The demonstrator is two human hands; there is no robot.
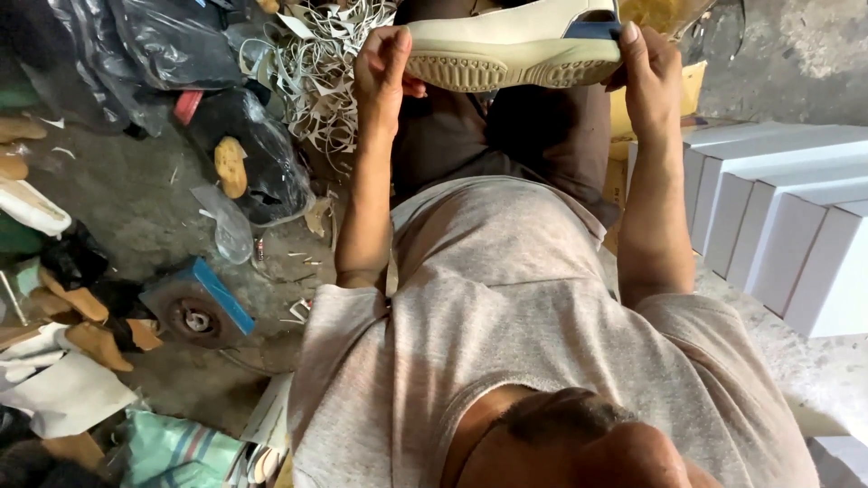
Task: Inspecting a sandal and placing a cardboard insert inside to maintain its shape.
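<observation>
Left hand [384,77] and right hand [649,77] gripping opposite ends of cream shoe [511,45], fingers closed around it, ridged sole facing camera; white boxes [778,226] standing nearby.

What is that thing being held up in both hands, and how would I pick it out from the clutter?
Follow the two bare arms up from the grey shirt. The left hand and right hand grip the ends of a cream shoe. Its studded pale sole and blue patch set it apart from the white boxes beside it.
</observation>
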